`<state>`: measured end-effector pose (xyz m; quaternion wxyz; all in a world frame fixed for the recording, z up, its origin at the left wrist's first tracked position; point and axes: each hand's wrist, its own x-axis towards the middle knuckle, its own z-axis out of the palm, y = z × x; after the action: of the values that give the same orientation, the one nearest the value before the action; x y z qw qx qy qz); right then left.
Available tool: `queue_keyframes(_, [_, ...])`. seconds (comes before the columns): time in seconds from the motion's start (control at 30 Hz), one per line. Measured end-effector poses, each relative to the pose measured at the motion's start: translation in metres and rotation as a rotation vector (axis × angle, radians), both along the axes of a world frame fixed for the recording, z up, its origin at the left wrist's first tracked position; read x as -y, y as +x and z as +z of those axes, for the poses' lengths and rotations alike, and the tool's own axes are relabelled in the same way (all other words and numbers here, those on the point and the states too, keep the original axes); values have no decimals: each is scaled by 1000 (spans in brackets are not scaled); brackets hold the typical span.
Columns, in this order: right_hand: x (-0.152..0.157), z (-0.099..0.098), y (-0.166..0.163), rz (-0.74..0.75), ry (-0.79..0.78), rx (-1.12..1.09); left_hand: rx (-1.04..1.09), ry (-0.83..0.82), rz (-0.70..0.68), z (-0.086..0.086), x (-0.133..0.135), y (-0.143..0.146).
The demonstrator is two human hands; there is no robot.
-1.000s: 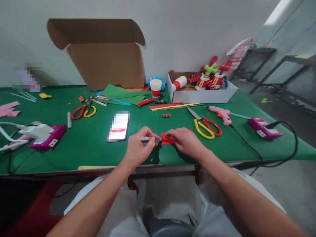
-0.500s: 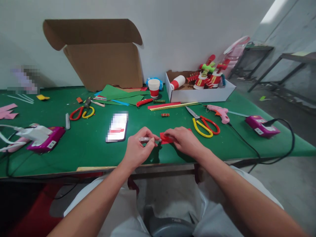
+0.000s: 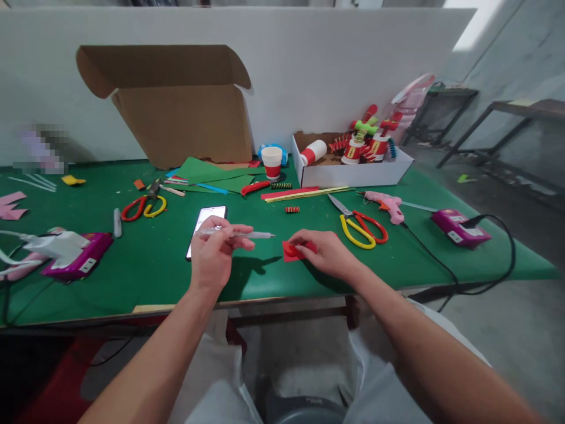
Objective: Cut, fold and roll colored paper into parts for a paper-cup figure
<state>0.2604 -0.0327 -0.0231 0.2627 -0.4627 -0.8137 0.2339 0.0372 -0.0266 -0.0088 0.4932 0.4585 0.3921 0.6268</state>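
Person's left grip [image 3: 214, 253] closed on one pale pen [image 3: 256, 235], thumb and fingers around the barrel, tip in the air, pointing right, well off the paper. Right grip [image 3: 329, 250] bent over one round red piece [image 3: 291, 250], which lay on one sheet of red paper [image 3: 288, 258] flat on the green surface [image 3: 251, 277]. Fingers touched it; pinched or merely pressed, could not tell.

Handling, my judgement: paper and round piece light, thin, apt to slide or crease; best pinned flat near the middle, lifted by an edge. Pen light, stiff, smooth; best held low on the barrel.

Counts: one phone [image 3: 218, 213] behind the left grip. One pair of scissors [image 3: 361, 228] at right; one more red-and-yellow-handled tool [image 3: 140, 209] at left, head unclear. One pink glue gun [image 3: 391, 205] at right. Two purple boxes [image 3: 459, 228], one each side. Two coils [image 3: 292, 209] on the surface. One cup [image 3: 272, 165] upright there; another lay in the white box [image 3: 348, 175], more beyond it, overlapped, uncounted.
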Motion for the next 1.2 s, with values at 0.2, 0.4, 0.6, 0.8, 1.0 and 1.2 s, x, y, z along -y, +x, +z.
queue_keyframes(0.2, [-11, -2, -3, -43, 52, 33, -15, -35, -3, 0, 3, 2])
queue_keyframes(0.4, [-17, -5, -13, -17, 95, 312, -18, -62, -30, 0, 3, 0])
queue_keyframes(0.6, [-38, 3, 19, -140, 124, 62, -21, -59, -21, 0, 3, -1])
queue_keyframes(0.8, [-61, -7, 62, -266, 102, 343, -5, -50, 7, -2, 2, 0])
queue_keyframes(1.0, [-66, -18, 59, -220, 147, 385, -45, -4, -22, -5, 1, 3])
queue_keyframes(1.2, [-67, -22, 57, -229, 164, 343, -164, 25, -46, -12, 2, 7])
